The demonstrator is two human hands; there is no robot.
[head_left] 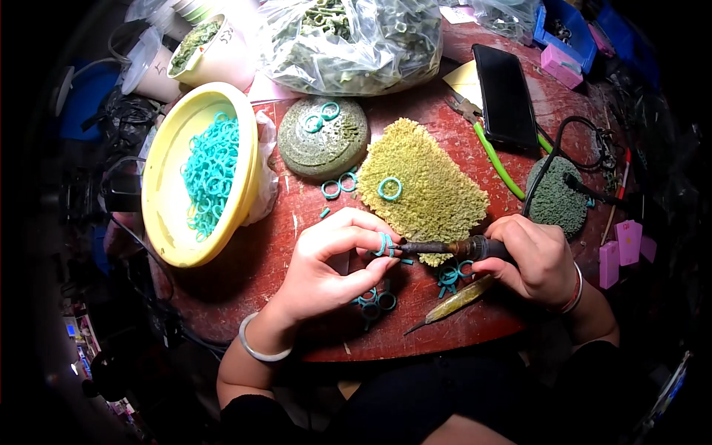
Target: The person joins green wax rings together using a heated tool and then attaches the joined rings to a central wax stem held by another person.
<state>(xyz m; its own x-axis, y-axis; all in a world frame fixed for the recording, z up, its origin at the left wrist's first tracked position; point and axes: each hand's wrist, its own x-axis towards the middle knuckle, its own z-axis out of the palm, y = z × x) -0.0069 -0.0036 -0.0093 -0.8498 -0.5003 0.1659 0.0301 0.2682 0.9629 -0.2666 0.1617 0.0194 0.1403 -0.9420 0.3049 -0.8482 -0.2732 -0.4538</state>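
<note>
- Desk (245, 311): red, worn and round-edged, carrying everything below.
- Clear plastic bag (400, 55): at the far side, filled with green pieces.
- Yellow bowl (159, 215): on the left, holding a heap of small teal rings (213, 174).
- Sponge (423, 196): yellow-green and rough, in the middle of the desk, with a single teal ring (389, 188) lying on it.
- Left hand (326, 256): thumb and fingers pinch a teal piece (383, 244) just below the near left edge of the sponge.
- Right hand (535, 259): closed around the dark handle of a pen-shaped tool (463, 249), whose thin tip points left and reaches the pinched piece; whether it touches, I cannot tell.
- Round grey-green block (320, 148): between bowl and sponge, two rings on top and two just beside it.
- Black phone (506, 96): right of the sponge, near green-handled pliers (497, 159).
- Yellow-handled pointed tool (460, 302): slanting below the right hand; whether that hand holds it, I cannot tell.
- Loose rings (448, 277): a few near the sponge's lower edge.
</note>
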